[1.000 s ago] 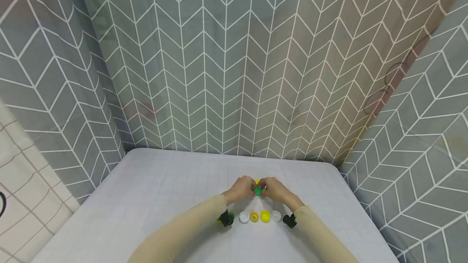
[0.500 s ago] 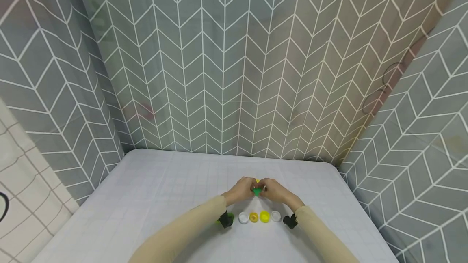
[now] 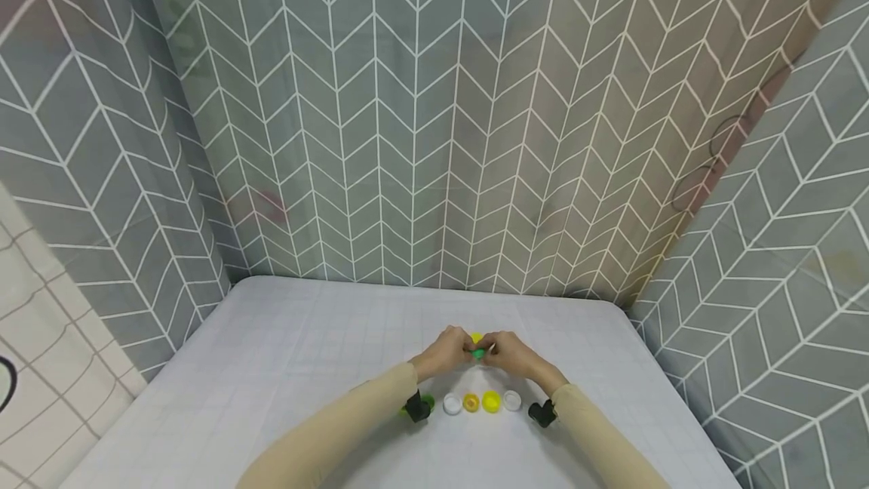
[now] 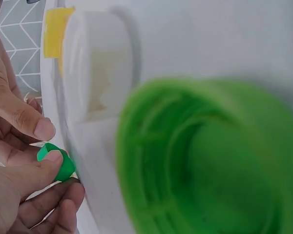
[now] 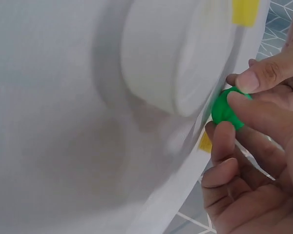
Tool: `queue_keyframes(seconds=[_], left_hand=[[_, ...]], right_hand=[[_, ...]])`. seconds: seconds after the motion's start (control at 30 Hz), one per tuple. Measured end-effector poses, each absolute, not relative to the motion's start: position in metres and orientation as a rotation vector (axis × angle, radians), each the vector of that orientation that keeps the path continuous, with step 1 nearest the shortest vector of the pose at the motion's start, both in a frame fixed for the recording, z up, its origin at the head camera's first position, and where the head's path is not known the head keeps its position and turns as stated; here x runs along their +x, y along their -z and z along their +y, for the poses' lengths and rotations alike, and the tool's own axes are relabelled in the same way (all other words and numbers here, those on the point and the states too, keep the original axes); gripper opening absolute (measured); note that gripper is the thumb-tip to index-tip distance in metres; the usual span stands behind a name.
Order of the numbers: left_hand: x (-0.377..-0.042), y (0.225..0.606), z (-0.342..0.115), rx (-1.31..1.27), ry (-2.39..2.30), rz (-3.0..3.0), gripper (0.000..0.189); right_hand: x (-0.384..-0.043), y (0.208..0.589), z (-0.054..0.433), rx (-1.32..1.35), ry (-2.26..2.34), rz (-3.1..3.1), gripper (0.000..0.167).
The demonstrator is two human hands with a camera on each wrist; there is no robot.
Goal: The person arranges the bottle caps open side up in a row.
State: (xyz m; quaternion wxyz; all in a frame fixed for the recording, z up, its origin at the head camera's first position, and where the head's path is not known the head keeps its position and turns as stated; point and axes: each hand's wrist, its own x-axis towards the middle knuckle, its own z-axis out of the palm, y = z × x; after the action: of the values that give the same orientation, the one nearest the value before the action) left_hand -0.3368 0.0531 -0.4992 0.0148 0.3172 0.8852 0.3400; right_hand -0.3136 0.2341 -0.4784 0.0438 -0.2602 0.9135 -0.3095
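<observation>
A small green cap-like piece (image 3: 478, 354) is between both hands, above the table. In the left wrist view, the left hand (image 3: 446, 351) has its thumb over the green piece (image 4: 67, 169), whose rim looks bent. From the other side the right hand (image 3: 514, 353) pinches the piece with thumb and finger, as the right wrist view shows the green piece (image 5: 223, 113) under its thumb. The two thumbs are close together. Just beyond the hands lies a yellow piece (image 3: 477, 337), partly hidden by the fingers.
Nearer the body stands a row of bottle caps: a lime-green cap (image 4: 224, 165) partly behind the left wrist strap, a white cap (image 3: 452, 404), an orange-yellow cap (image 3: 471, 402), a yellow cap (image 3: 492, 401) and another white cap (image 3: 512, 401). A white cloth covers the table (image 3: 305, 353).
The green piece has turned in the fingers: its pointed outline now shows as a flatter, smaller oval. More of the yellow piece behind shows. Both hands stay almost in place.
</observation>
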Motion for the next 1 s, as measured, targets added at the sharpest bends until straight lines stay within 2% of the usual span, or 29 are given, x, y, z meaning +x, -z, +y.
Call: queue_keyframes(seconds=[0.47,1.0], left_hand=[[-0.337,0.493,0.048,0.989,-1.071,2.749,0.014],[-0.323,0.470,0.056,0.987,-1.358,2.523,0.020]], right_hand=[[-0.317,0.475,0.240,-0.827,0.947,2.826,0.014],[-0.296,0.443,0.261,-0.852,0.999,2.822,0.022]])
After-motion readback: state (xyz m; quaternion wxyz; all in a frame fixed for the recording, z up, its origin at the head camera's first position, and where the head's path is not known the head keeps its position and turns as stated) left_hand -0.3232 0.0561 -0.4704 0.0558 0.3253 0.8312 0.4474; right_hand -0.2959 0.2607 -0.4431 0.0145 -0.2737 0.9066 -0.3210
